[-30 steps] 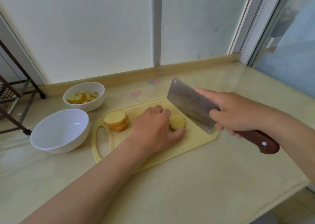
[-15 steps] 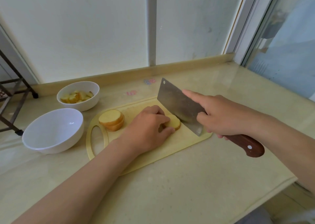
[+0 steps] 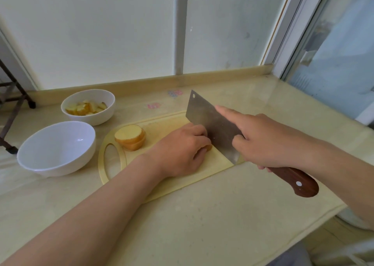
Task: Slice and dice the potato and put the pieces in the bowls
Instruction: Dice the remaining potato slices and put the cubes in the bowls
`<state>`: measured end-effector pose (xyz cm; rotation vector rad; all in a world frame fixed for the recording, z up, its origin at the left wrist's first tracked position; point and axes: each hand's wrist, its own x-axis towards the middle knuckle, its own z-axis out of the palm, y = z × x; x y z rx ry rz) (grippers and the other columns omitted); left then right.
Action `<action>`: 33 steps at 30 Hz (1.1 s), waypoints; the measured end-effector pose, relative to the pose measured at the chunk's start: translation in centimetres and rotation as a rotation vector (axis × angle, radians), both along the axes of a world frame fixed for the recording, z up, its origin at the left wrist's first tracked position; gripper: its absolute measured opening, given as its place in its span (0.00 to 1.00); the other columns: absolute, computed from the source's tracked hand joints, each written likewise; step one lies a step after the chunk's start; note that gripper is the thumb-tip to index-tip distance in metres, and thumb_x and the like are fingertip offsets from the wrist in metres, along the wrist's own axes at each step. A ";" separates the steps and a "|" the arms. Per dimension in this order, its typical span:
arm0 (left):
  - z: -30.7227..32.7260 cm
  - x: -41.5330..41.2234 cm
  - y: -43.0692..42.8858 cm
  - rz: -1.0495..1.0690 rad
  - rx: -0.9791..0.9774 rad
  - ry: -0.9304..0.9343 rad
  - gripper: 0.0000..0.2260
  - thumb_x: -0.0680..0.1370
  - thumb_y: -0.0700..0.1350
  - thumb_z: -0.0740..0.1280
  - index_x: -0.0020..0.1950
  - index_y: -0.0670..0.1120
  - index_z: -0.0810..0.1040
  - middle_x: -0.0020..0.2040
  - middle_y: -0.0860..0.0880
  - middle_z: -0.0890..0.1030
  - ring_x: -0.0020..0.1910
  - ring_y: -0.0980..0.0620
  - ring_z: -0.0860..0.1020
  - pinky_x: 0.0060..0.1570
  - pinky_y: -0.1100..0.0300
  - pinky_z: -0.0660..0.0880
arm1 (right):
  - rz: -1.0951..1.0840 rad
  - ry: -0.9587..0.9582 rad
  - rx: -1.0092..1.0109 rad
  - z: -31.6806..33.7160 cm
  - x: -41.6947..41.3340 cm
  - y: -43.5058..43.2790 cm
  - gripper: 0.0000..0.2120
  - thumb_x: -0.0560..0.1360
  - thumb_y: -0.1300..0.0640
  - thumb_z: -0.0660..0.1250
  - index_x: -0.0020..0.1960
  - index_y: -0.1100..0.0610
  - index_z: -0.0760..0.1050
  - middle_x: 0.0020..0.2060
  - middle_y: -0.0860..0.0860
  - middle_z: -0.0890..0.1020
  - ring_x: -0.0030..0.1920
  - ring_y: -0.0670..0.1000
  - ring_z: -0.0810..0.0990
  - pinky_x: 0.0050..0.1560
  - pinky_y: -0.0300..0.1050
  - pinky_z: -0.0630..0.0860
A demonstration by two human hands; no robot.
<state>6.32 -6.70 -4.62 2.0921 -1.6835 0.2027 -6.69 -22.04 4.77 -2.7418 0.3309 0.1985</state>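
Closely, cleaver (image 3: 210,122) beside left hand (image 3: 182,152) (potato piece (image 3: 209,147) underneath)

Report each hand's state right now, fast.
Left hand: fingers curled over the potato piece, holding it on the cutting board.
Right hand: grips the cleaver by its handle, index finger straight along the blade.

Probably a home kitchen: a beige stone worktop (image 3: 202,225) runs under frosted window panes (image 3: 91,32) and carries a yellow board (image 3: 214,163), a cleaver (image 3: 204,116), a near bowl (image 3: 60,160) and a far bowl (image 3: 99,118) of cut potato (image 3: 87,109). A dark metal rack (image 3: 31,104) stands at the left.
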 end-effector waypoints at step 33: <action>-0.6 0.3 1.0 -0.023 -0.125 -0.023 0.07 0.76 0.39 0.66 0.44 0.42 0.84 0.44 0.47 0.81 0.42 0.47 0.76 0.43 0.55 0.75 | -0.009 -0.035 -0.019 -0.4 0.5 1.8 0.37 0.82 0.60 0.54 0.83 0.34 0.45 0.37 0.52 0.79 0.29 0.54 0.83 0.32 0.51 0.84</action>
